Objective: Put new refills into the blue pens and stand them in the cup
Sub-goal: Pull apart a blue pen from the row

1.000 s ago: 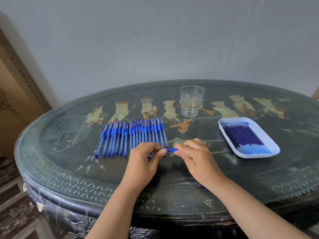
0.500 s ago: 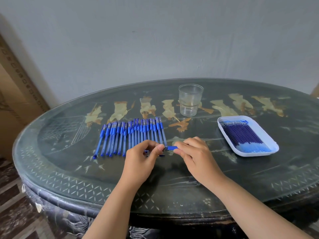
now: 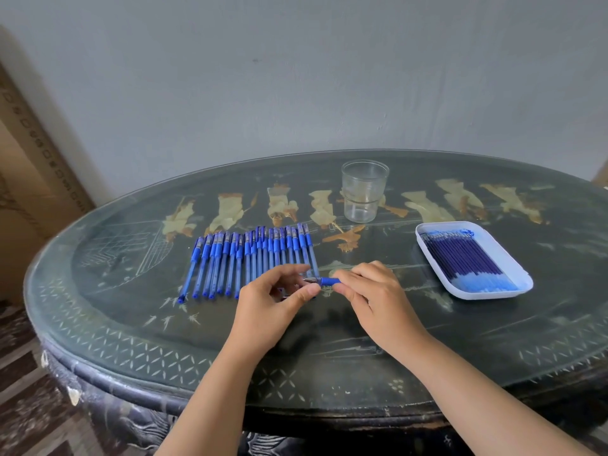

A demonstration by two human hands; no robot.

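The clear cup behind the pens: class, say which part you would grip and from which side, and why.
Probably the round side wall of the clear cup, thumb and fingers wrapped across it, coming from the near right. It stands upright, mouth up, and the row of pens lies at its near left.

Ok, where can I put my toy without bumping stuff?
Bare patches: left of the pen row, between the cup and the tray, and in front of the tray. Crowded: the middle, where the left hand and right hand hold a pen beside the row.
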